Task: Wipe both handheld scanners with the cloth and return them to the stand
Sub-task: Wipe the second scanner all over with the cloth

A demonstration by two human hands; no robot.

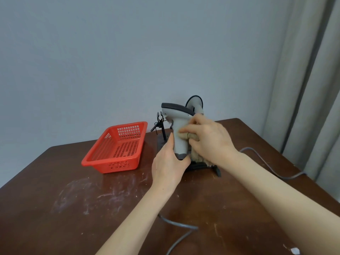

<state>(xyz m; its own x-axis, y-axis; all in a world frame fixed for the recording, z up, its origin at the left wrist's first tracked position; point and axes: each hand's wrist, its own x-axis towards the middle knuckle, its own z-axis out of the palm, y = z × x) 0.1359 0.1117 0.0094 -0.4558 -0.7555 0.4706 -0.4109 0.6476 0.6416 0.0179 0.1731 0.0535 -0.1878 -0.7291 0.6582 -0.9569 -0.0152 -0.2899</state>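
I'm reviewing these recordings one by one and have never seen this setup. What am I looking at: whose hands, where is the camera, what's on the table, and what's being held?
There is no machine here. A person works with bare hands, and the single picture comes from a camera worn on their head, looking forward and down. The left hand grips a grey scanner by the bottom of its handle, keeping it upright. The right hand presses a beige cloth against that handle. Behind them a black stand sits on the brown table, with what looks like a second scanner, mostly hidden. A red basket lies to the left, and a grey cable runs across the table.
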